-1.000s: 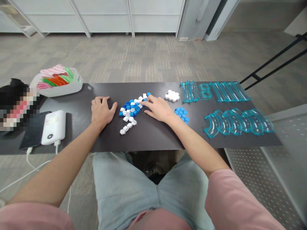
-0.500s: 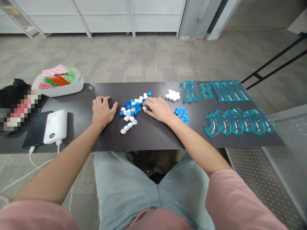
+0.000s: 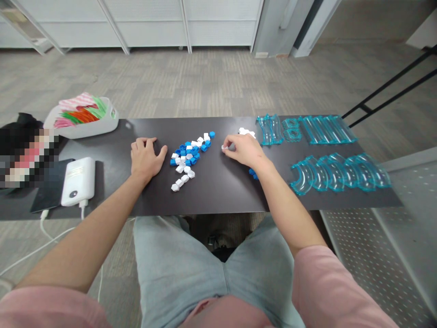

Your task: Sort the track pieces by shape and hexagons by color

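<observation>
My left hand [image 3: 146, 159] lies flat on the dark table [image 3: 218, 196], fingers spread, just left of a loose pile of blue and white hexagonal pieces [image 3: 187, 155]. A short row of white hexagonal pieces [image 3: 182, 181] reaches from the pile toward me. Between the thumb and fingertips of my right hand [image 3: 242, 149] is a white hexagonal piece [image 3: 224, 147], right of the pile. Behind that hand, a cluster of white hexagons [image 3: 246, 132] is partly hidden. My right wrist covers most of a blue hexagon cluster [image 3: 253, 173].
Clear teal plastic parts, some straight [image 3: 327, 130] and some curved [image 3: 337, 174], lie in rows at the right. On the left stand a white basket [image 3: 82, 130] of colourful items and a white power bank [image 3: 78, 182] with cables, beside a black tablet-like slab [image 3: 48, 187].
My right hand has moved right, away from the pile, carrying a white hexagonal piece. It now covers more of the two sorted clusters. My left hand stays in place.
</observation>
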Demonstrator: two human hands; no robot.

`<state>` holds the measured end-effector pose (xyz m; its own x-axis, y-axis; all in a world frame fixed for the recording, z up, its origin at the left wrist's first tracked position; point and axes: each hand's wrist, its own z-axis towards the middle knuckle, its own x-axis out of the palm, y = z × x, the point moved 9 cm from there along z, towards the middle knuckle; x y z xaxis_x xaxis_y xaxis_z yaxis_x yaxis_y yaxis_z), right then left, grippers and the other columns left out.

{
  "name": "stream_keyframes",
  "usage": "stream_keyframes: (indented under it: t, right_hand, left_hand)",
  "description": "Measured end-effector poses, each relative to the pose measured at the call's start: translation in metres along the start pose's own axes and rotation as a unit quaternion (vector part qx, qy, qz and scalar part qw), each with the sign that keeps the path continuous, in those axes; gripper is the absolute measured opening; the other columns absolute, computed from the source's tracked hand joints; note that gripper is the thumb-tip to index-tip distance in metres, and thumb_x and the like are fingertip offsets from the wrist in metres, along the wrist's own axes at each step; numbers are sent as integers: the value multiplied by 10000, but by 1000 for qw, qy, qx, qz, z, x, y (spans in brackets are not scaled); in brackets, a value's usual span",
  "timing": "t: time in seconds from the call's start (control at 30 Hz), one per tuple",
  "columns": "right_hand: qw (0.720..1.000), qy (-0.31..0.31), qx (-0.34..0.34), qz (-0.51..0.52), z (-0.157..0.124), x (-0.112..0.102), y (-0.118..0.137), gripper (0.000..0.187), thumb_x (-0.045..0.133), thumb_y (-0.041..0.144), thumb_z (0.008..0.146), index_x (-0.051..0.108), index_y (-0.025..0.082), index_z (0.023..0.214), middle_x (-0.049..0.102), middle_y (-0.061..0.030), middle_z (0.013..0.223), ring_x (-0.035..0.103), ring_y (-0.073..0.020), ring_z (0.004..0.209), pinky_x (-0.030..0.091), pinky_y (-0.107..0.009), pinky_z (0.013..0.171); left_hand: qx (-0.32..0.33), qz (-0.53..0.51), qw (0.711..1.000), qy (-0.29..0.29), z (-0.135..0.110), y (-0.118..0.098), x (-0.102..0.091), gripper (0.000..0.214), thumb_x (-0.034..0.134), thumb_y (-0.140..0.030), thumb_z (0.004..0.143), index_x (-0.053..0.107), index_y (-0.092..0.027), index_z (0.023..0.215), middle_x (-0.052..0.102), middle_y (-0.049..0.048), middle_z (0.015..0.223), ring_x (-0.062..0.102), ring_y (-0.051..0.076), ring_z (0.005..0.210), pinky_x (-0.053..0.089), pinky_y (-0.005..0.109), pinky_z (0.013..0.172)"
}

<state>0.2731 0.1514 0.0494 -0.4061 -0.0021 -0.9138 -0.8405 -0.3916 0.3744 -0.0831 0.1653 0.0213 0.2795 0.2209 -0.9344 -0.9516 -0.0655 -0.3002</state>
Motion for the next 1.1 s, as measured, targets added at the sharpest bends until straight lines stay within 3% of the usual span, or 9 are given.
stream_keyframes:
  t: [0.1,0.2,0.27,0.37,0.5,0.63,0.77,1.0,1.1]
  right_hand:
    - [1000,5,24,-1,-2,-2,-19,140,811,288,1028,869,274,1155,901,-58,1130,790,-298,992,541,-414,981]
    - [999,2,23,25,-3,-3,-29,386,771,255,1003,857,249,1380,893,-83,1220,782,-295,991,564,-412,977]
    - [999,-8,6,39,-3,-6,-31,456,733,230,991,857,228,1430,876,-107,1271,783,-296,1024,576,-418,1013]
    - [998,-15,-10,61,-2,-8,-33,343,722,226,968,890,223,1267,871,-107,1205,787,-303,1045,587,-425,1027]
    - [988,-4,3,153,-2,-1,-36,209,773,216,877,804,241,1083,854,-58,1022,797,-292,979,598,-389,901]
    - [978,6,-18,206,-1,4,-30,250,798,208,844,765,258,1087,828,-41,1007,783,-270,916,602,-381,868]
    - [982,2,-63,176,-2,2,-20,195,784,209,877,797,258,1065,827,-62,1082,778,-284,983,595,-410,942]
    - [995,12,-39,91,-2,4,-31,111,850,248,928,759,255,989,809,-68,1058,739,-301,1037,545,-411,959]
    - [997,-8,-42,58,-2,-1,-36,162,890,320,961,805,260,1085,799,-84,1143,718,-317,1088,545,-432,1004]
  left_hand:
    - [0,0,1000,1,0,-1,0,622,605,-517,1090,720,-171,1594,610,269,1649,523,498,1589,425,631,1405]
    - [-1,3,1000,1,-1,-1,0,623,601,-524,1090,722,-180,1595,614,263,1652,522,494,1589,428,629,1403]
    - [-1,3,1000,1,-1,0,0,622,601,-518,1091,718,-184,1602,615,260,1652,522,490,1590,428,624,1406]
    - [3,2,1000,1,0,0,0,628,603,-516,1093,709,-172,1608,614,269,1649,527,495,1591,425,628,1408]
    - [6,7,1000,-3,0,0,0,625,601,-521,1089,711,-175,1597,625,267,1646,531,496,1587,433,633,1405]
    - [1,9,1000,-5,0,0,0,598,606,-513,1080,721,-198,1575,631,256,1647,531,488,1585,436,629,1406]
    - [1,4,1000,-1,0,-1,0,603,606,-507,1080,708,-182,1578,621,273,1646,535,501,1591,428,640,1411]
    - [1,3,1000,-1,0,0,0,615,606,-512,1083,710,-177,1588,621,267,1648,532,497,1591,426,635,1413]
    - [4,1,1000,-3,0,0,0,611,603,-516,1079,716,-174,1574,621,272,1643,530,500,1585,425,649,1410]
